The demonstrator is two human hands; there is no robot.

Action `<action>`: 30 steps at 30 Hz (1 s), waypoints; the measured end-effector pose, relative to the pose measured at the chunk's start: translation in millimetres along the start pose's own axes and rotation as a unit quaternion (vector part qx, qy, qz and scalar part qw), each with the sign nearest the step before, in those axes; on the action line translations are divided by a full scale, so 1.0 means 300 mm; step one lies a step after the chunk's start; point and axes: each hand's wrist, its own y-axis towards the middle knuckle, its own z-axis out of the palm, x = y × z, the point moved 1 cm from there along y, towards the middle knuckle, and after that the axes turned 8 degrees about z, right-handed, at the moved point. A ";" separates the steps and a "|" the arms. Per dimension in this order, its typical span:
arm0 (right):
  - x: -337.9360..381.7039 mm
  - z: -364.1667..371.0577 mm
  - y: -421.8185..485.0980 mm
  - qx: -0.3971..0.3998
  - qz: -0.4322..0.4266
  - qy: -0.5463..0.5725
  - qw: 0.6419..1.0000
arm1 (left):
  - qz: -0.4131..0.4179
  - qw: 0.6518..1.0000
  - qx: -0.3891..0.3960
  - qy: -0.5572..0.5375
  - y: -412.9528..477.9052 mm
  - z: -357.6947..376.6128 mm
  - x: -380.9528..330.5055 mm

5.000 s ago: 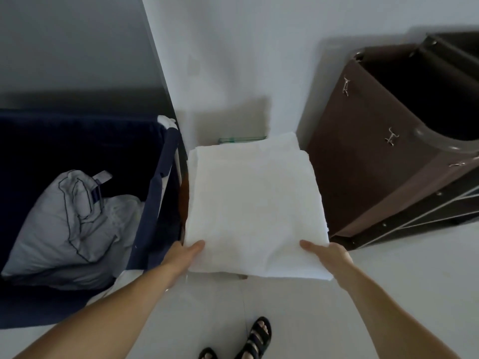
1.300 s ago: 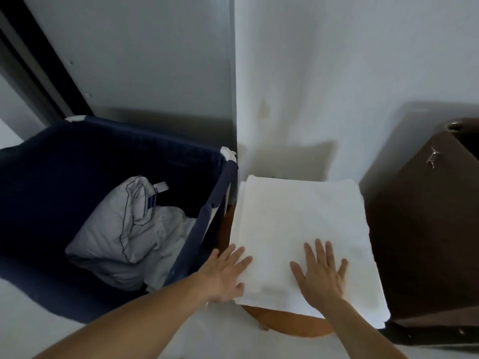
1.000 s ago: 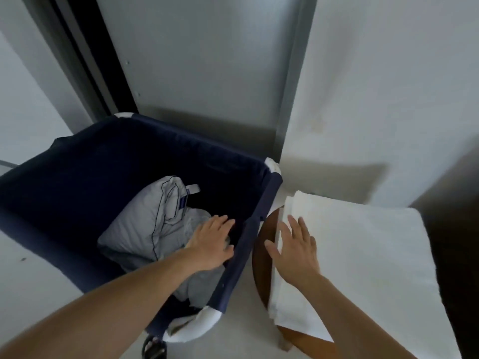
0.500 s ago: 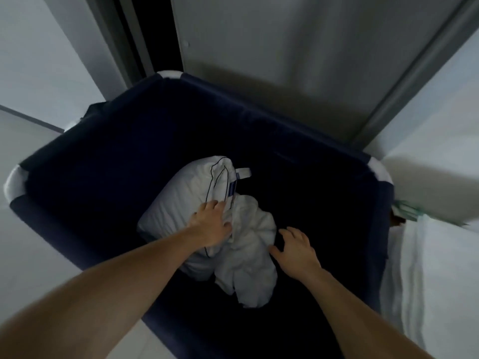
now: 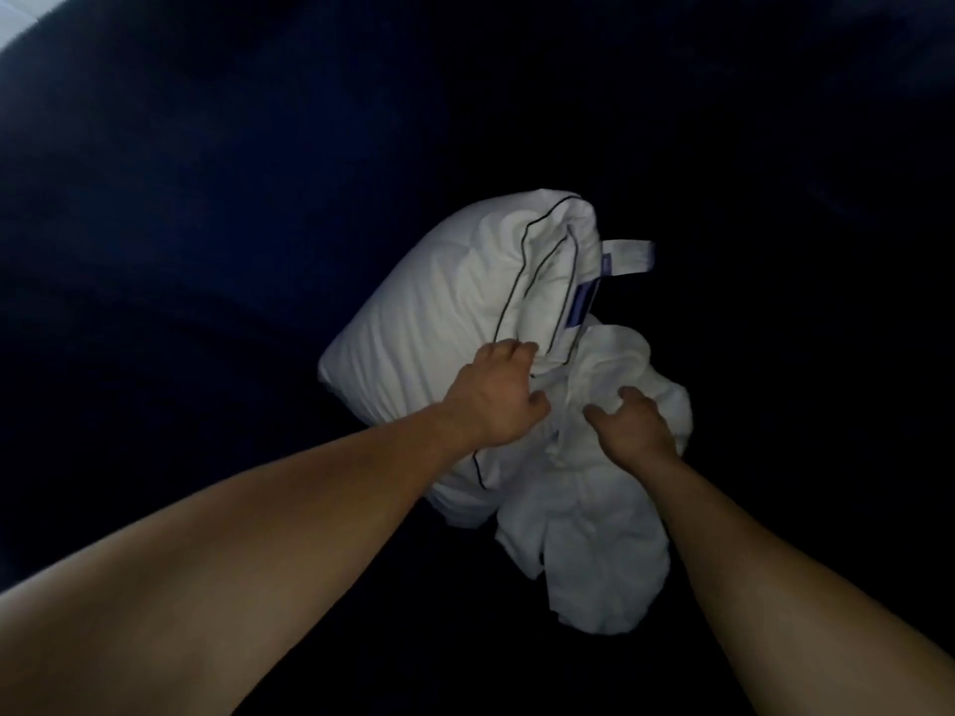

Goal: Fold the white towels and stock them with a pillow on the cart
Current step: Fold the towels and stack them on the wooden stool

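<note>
**Reaching into the bin with both hands on the linen**

Looking down our own forearms, we see the left hand with its fingers curled into the white pillow, gripping the fabric along the dark piping where the pillow's edge folds over. The thumb sits on the near side of that fold, so the hand is closed on the pillow rather than resting flat.

Just to the right of it, the right hand lies on the crumpled white towel. Its fingers bend down into the bunched cloth and its thumb points toward the left hand; it looks like a loose grasp on the towel, though the folds hide the fingertips and we cannot say how firm it is. The two hands are near each other but not touching.

Outward from the left hand, the pillow bulges up and away to the far left, with a small white tag and a blue label sticking out at its far right corner. The towel lies touching the pillow's right side and trails from under the right hand back toward us in a rumpled heap.

Around both, the dark navy fabric of the laundry bin fills nearly the whole view, dim and with little detail.
</note>
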 end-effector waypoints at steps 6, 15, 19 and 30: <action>-0.007 0.213 0.358 -0.005 0.031 0.036 0.999 | 0.064 0.998 -0.004 0.011 0.130 0.175 0.121; -0.089 0.298 0.517 -0.082 0.077 0.074 0.991 | 0.087 0.996 -0.026 -0.013 0.091 0.285 0.225; -0.130 0.191 0.319 -0.096 0.044 0.147 0.984 | 0.070 0.998 -0.006 -0.008 0.066 0.227 0.129; -0.051 -0.173 -0.665 -0.093 -0.037 0.183 0.978 | -0.066 0.942 0.065 -0.322 -0.280 -0.139 -0.563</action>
